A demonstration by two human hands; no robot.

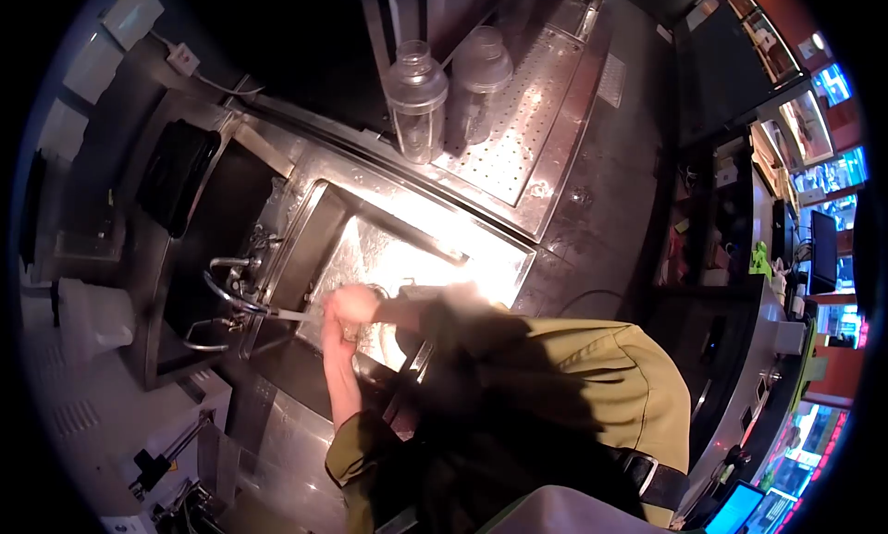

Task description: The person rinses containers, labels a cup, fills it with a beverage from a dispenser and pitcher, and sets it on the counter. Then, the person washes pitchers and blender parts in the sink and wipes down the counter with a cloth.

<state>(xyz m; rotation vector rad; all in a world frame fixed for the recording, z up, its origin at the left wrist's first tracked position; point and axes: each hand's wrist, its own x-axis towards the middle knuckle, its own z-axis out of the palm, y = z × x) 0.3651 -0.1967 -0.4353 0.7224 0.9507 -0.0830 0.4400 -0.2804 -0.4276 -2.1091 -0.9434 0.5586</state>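
Observation:
My right hand [355, 304] and my left hand [337, 334] are close together over the sink [319, 242], at the spout end of the tap [238, 301]. The right hand looks curled, its fingers closed. The left hand sits just below and against it, with its fingers mostly hidden. Something shiny and clear shows between and beside the hands, but glare blurs it and I cannot make out its kind. Bright light washes out much of the sink's basin.
Two clear cocktail shakers [418, 104] [481, 82] stand on the perforated metal drainboard [532, 117] beyond the sink. A white tub [94, 314] is at the left. A counter with screens and bottles runs along the right. The dark floor [592, 178] lies between.

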